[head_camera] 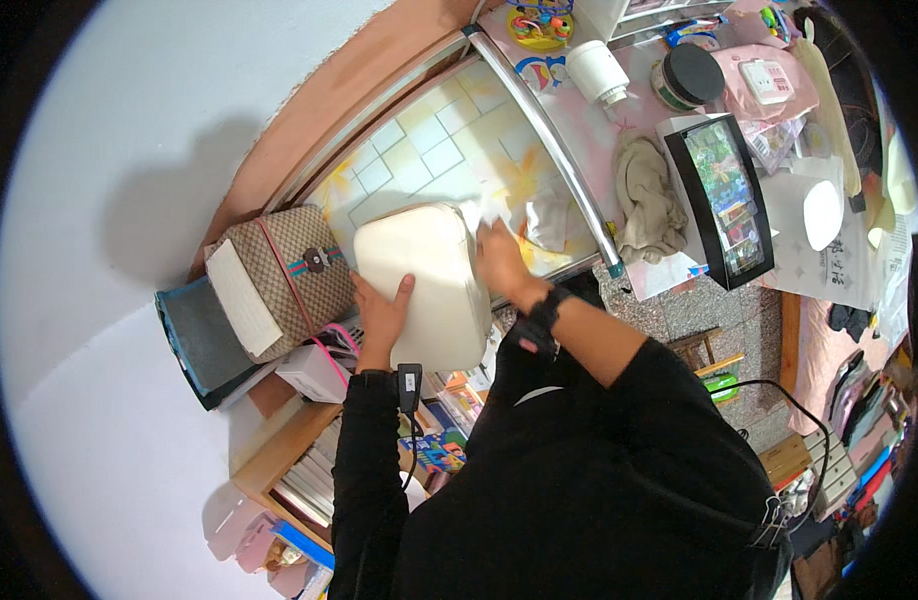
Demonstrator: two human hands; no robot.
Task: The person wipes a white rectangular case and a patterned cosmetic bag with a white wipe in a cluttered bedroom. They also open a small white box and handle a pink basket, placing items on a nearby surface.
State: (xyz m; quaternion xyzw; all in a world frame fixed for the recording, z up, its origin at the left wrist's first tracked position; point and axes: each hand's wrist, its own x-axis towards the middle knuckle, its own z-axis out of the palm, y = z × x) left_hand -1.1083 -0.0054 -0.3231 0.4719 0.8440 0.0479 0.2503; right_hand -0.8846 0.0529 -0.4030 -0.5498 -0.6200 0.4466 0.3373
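A cream-coloured case point(421, 277) with rounded corners stands tilted in front of me at the near edge of the tile-patterned tabletop point(399, 154). My left hand point(382, 311) grips its left side, thumb lying over the pale face. Against the right side of the case is my right hand point(501, 259), blurred, its fingers pinching a white tissue or wipe point(492, 210). Another thin white piece point(546, 223), perhaps a tissue or wrapper, lies on the tabletop just right of that hand. The far underside of the case is hidden.
A brown patterned bag point(282, 259) carrying a white pad point(241, 300) sits left of the case. A chrome rail point(545, 142) borders the tabletop. Beyond it are a beige cloth point(648, 199), a black-framed display box point(721, 202) and a dark-lidded jar point(687, 79). Books point(436, 442) fill shelves below.
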